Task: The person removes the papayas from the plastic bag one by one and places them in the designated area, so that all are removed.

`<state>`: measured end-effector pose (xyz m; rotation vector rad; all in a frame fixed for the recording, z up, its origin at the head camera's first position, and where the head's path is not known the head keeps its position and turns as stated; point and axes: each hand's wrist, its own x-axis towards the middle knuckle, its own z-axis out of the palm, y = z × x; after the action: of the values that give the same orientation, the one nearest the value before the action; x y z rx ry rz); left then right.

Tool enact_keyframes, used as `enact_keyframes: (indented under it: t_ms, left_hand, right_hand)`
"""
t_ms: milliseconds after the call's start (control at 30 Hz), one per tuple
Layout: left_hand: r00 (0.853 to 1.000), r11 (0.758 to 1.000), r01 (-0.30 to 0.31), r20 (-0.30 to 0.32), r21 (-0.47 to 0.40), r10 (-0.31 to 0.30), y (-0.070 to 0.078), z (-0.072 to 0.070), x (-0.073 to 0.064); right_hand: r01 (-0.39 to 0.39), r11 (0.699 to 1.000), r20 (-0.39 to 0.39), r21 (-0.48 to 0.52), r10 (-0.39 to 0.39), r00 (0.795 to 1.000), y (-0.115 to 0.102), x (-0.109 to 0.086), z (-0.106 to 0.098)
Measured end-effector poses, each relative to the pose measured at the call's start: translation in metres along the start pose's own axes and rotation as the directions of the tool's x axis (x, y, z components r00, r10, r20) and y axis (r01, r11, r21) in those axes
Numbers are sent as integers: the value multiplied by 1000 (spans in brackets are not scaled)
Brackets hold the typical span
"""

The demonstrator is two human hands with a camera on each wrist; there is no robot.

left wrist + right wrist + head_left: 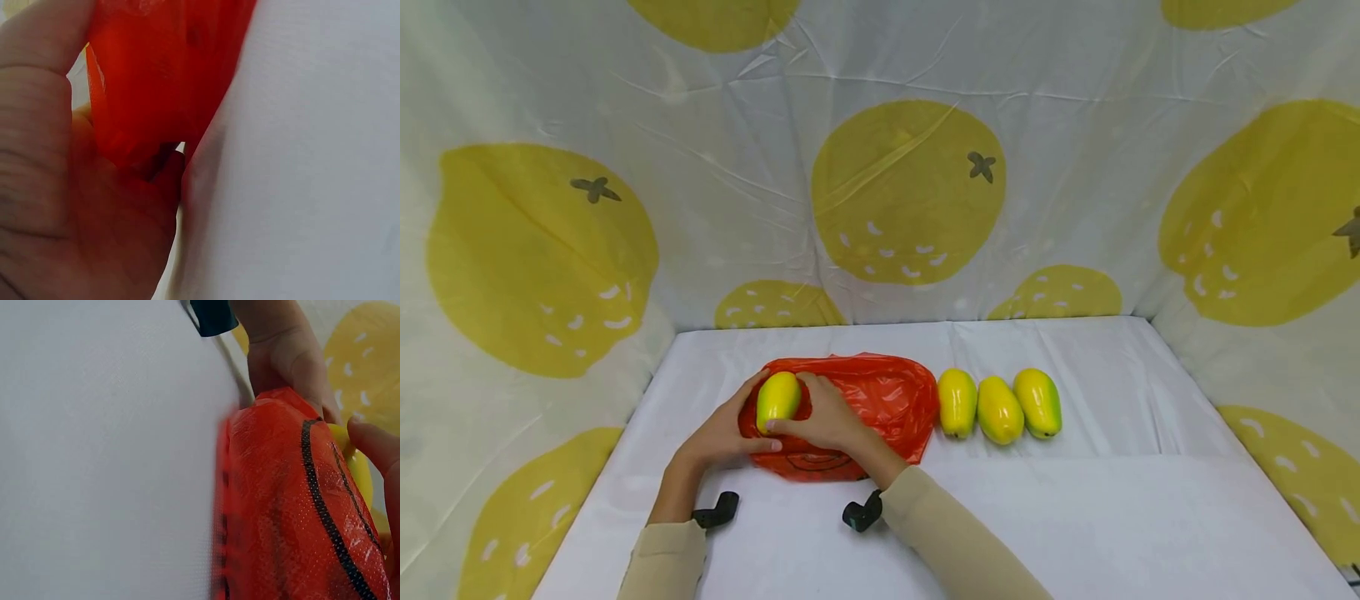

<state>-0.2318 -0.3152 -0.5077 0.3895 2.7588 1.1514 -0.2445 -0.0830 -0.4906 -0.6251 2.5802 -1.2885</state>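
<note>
A red plastic bag (880, 400) lies spread on the white tabletop with its mouth open. At its left end, a yellow-green mango (778, 398) is held between the thumb and fingers of my right hand (831, 417). My left hand (722, 433) grips the bag's left side, thumb in front and fingers behind. Red film of the bag (150, 75) fills the curve of that hand in the left wrist view. From the right wrist, the bag's printed front (281, 506) hides most of the mango (357, 469), with my right thumb against it.
Three more mangoes, a left one (957, 403), a middle one (1000, 410) and a right one (1038, 402), stand in a row just right of the bag. Behind the white-covered table (1075, 517) hangs a lemon-print cloth (910, 192), which also lines both sides.
</note>
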Motion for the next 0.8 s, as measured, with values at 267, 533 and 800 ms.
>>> enact_keyframes:
  t_ms: [267, 533, 800]
  left_hand:
    - [1000, 1000, -3, 3, -11, 3, 1, 2, 0]
    - [1000, 1000, -4, 2, -14, 4, 1, 2, -1]
    - [1000, 1000, 19, -2, 5, -19, 2, 1, -1]
  right_hand:
    - [22, 1000, 10, 2, -22, 1000, -1, 3, 2]
    - [44, 999, 17, 30, -44, 999, 4, 7, 4]
    - [32, 995, 15, 93, -33, 999, 6, 3, -5]
